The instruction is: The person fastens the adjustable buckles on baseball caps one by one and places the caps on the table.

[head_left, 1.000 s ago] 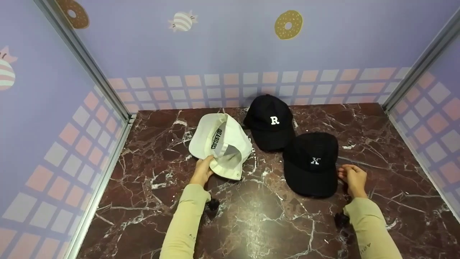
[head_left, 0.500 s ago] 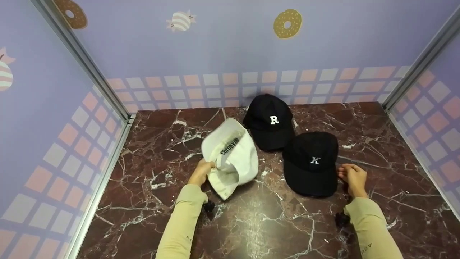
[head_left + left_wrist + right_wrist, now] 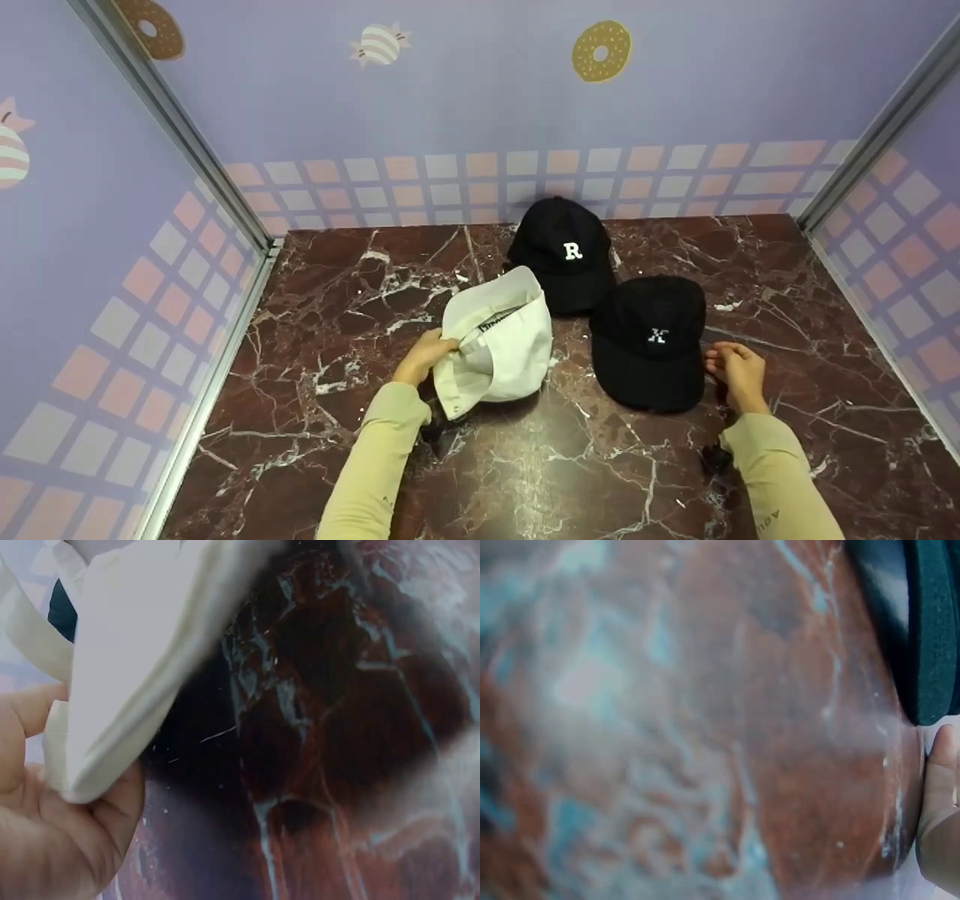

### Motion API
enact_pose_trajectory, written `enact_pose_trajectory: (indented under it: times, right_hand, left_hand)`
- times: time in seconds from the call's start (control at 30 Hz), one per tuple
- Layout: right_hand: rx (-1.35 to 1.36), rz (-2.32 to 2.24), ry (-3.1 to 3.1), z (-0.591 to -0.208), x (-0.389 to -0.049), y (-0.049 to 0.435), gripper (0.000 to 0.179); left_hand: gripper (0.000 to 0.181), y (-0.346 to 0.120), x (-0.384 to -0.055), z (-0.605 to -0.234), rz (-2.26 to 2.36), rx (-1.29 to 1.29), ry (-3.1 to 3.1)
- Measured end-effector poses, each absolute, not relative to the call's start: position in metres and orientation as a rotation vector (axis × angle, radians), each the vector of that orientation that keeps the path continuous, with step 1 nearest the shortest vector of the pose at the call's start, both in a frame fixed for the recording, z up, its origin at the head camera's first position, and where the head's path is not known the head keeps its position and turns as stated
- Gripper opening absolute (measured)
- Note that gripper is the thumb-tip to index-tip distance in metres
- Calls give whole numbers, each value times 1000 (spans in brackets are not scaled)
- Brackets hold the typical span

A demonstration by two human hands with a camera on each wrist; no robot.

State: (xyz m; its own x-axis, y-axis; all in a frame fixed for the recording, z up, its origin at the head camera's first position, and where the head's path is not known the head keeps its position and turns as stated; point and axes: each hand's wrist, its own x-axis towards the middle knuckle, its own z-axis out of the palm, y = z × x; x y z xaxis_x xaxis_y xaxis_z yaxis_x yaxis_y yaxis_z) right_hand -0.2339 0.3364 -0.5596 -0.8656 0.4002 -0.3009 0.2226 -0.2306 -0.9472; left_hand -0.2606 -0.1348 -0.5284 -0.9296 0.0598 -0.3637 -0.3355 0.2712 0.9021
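Observation:
My left hand (image 3: 427, 356) grips the rim of a white baseball cap (image 3: 517, 360) at its left side. The cap is tilted, so its hollow inside, dark lettering and back strap face me, and its brim points away. In the left wrist view, thumb and fingers pinch the white cap's edge (image 3: 127, 652). My right hand (image 3: 739, 371) rests with loosely bent fingers beside a black cap with a small X-like mark (image 3: 649, 375). The right wrist view has the thumb (image 3: 941, 780) just below the dark brim edge (image 3: 934, 637).
Behind the white cap, a black cap with a white R (image 3: 559, 225) stands near the back wall (image 3: 480, 97) and meets the other black cap. All lie on a dark red marble-patterned table (image 3: 322, 435). Side walls with metal-edged corners bound it left and right.
My left hand has turned the white cap clockwise and brought it right and a little nearer, now overlapping the R cap's edge. The right hand and both black caps have stayed put.

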Motion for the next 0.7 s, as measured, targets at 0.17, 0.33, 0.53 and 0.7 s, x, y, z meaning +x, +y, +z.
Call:
enact_pose_trajectory:
  times: [0.17, 0.33, 0.53, 0.7]
  right_hand:
    - [-741, 2181, -1874, -556, -234, 338, 15]
    - [-663, 1920, -1544, -530, -242, 328, 22]
    - [-368, 1761, -1470, -472, -243, 290, 16]
    - [-79, 1696, -1757, -440, -235, 246, 17]
  left_hand:
    - [35, -142, -259, -527, 1612, -279, 2252]
    - [44, -153, -254, -530, 1491, -201, 2436]
    - [52, -165, -247, -534, 1228, -56, 2837]
    - [77, -168, -241, -536, 899, 187, 2979]
